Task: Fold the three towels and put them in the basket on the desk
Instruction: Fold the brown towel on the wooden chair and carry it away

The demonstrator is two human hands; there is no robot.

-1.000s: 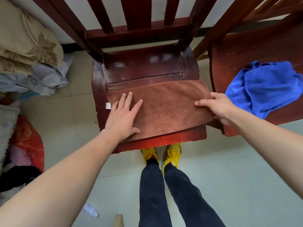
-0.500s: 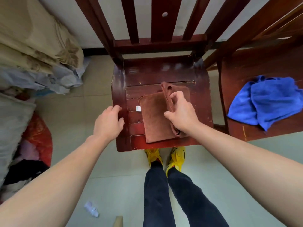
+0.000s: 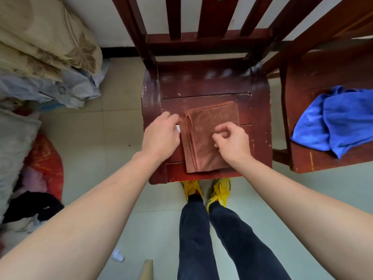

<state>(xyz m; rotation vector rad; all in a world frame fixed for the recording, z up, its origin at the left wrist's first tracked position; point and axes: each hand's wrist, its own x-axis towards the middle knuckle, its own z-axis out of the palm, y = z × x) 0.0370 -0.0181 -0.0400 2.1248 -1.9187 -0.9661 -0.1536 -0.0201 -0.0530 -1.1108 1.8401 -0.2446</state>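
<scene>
A brown towel (image 3: 210,134) lies folded into a narrow rectangle on the seat of a dark red wooden chair (image 3: 258,110). My left hand (image 3: 161,136) is at the towel's left edge, fingers curled onto the stacked layers near the far corner. My right hand (image 3: 232,140) hovers over the towel's right half with curled fingers and holds nothing. A crumpled blue towel (image 3: 339,120) sits on a second wooden chair (image 3: 323,164) to the right. No basket and no third towel are in view.
Piled bedding and bags (image 3: 40,47) fill the left side, with red and black clothes (image 3: 44,158) on the floor below them. A scrap of paper (image 3: 118,255) lies on the tiles. My feet in yellow shoes (image 3: 220,188) stand at the chair's front edge.
The brown towel went from spread wide to folded over leftward. My right hand carried its right side across and let go; my left hand moved off the seat edge onto the towel's left edge.
</scene>
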